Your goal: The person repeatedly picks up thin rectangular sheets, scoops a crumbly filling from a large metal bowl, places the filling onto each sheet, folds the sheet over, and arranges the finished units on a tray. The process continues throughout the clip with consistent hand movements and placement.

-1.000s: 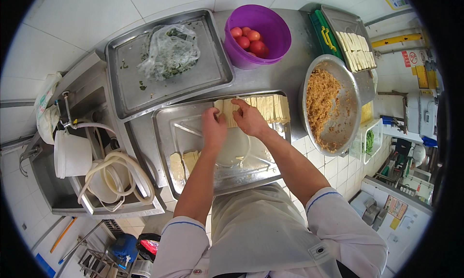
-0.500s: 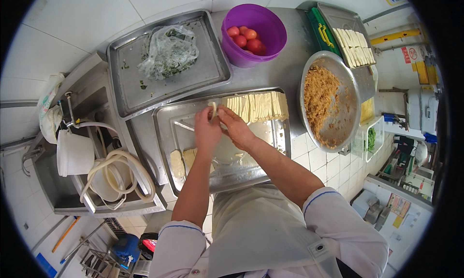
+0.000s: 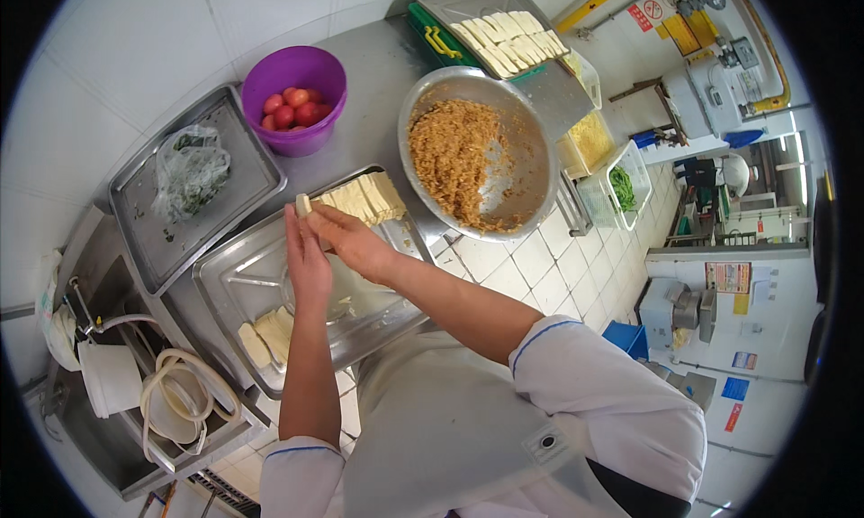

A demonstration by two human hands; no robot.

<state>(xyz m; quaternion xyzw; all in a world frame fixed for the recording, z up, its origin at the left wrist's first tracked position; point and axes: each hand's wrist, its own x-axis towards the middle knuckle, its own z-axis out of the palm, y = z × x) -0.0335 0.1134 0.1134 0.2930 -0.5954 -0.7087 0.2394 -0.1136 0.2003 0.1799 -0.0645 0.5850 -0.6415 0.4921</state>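
Note:
My left hand point(image 3: 308, 264) and my right hand point(image 3: 358, 246) are close together over a metal tray point(image 3: 241, 282). Between their fingertips is a pale slice point(image 3: 303, 204) that looks like tofu. Right beside my right hand, a row of similar slices point(image 3: 371, 199) stands packed on edge along the tray's far side. A few more slices point(image 3: 270, 335) lie at the near left of the tray, beside my left forearm. My wrists and palms cover part of the tray's middle, where small crumbs show.
A wide metal bowl of brown, crumbly filling point(image 3: 459, 158) stands right of the tray. Behind are a purple bucket point(image 3: 328, 95) of tomatoes and a tray point(image 3: 144, 239) with a bag of chopped greens. Laid slices point(image 3: 508, 43) fill another tray at far right. A sink point(image 3: 94, 446) is left.
The whole view has swung to the right, so the trays and bucket sit further left in the picture. Both hands stay together at the pale slice.

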